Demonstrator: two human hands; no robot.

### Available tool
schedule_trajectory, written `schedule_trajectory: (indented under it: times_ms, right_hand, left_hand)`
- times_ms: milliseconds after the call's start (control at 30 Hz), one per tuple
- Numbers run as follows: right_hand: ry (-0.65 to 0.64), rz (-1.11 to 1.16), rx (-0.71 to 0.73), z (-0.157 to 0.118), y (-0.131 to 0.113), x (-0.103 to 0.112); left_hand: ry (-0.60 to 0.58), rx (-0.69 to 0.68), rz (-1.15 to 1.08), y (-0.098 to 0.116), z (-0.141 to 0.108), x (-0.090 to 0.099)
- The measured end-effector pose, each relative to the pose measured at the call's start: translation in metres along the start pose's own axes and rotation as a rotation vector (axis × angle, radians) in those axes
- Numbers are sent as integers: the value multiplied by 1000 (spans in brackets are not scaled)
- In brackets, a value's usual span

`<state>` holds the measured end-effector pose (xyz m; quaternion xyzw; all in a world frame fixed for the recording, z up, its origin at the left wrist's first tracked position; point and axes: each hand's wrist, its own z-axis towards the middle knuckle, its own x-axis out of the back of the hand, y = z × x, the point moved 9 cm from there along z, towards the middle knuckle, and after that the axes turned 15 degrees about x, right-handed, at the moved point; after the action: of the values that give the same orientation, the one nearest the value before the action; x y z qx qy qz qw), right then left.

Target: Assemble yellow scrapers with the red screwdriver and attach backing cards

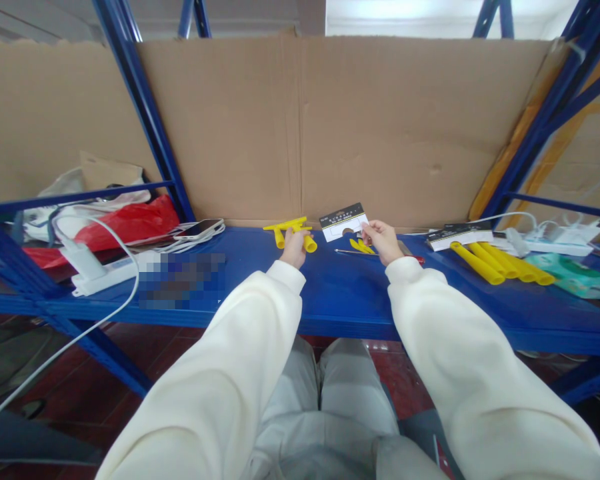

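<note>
My left hand (294,247) is closed around a yellow plastic piece (309,244) with tube-like ends, over the blue shelf. Between the fingers of my right hand (381,241) is a black and white printed card (343,221), tilted, with a dark round notch at its lower edge. Small yellow pieces (361,247) lie on the shelf just below the card. Beside them a thin metal shaft (353,253) passes under my right hand, and a red end (419,259) shows on the other side.
Several yellow tubes (500,264) and more cards (460,235) lie at the right, near a green packet (575,275) and a power strip. At the left are a phone (200,229), cables, a white power strip (115,272) and a red bag (130,223). Cardboard (380,127) stands behind.
</note>
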<state>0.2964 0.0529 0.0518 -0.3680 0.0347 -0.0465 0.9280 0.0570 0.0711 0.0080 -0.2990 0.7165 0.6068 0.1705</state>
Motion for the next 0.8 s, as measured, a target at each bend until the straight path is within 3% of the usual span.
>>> schedule_trajectory:
  times_ms: [333,800]
  right_hand:
    - [-26,-13,0,1,2,-1]
    - [-28,-1,-25,-2,1,-3]
  left_hand:
    - [-111,38,216,-2,-9,-13]
    - [-22,3,232,0,-10,-5]
